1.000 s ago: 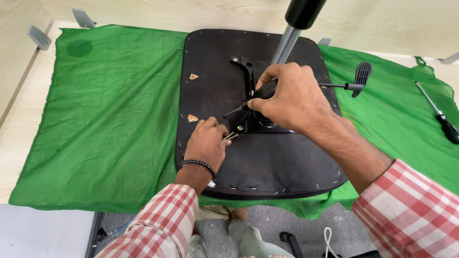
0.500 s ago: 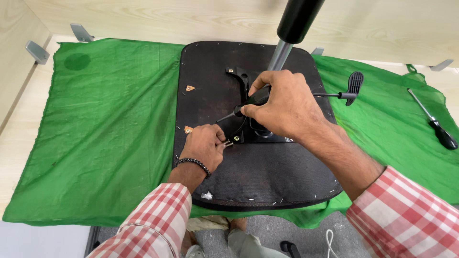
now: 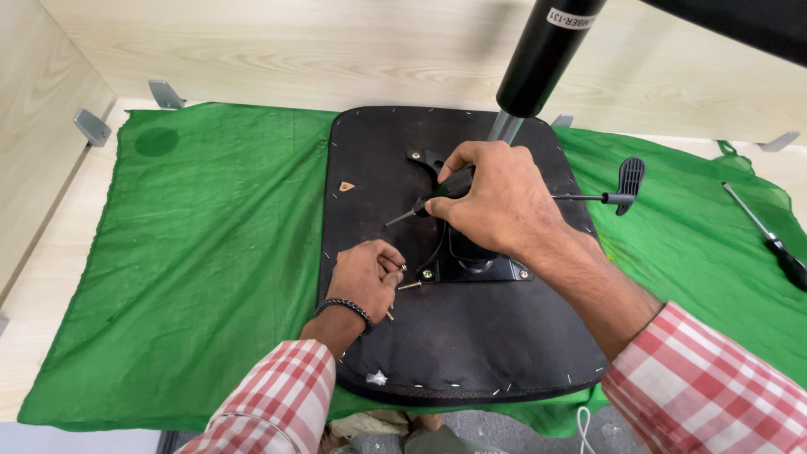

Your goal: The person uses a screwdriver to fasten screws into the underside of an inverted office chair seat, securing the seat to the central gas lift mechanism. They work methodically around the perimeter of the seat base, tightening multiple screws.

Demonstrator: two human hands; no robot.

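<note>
Gripping screwdriver (image 3: 437,195) w/ right hand (image 3: 496,202); left hand (image 3: 366,276) fingers pinch screws (image 3: 409,286) on seat underside (image 3: 471,353).

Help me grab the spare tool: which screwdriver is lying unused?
The black-handled screwdriver at the far right on the green cloth; the other screwdriver is gripped in the right hand.

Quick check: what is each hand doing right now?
Left hand: closed, pinching screws.
Right hand: closed around a screwdriver.
</note>
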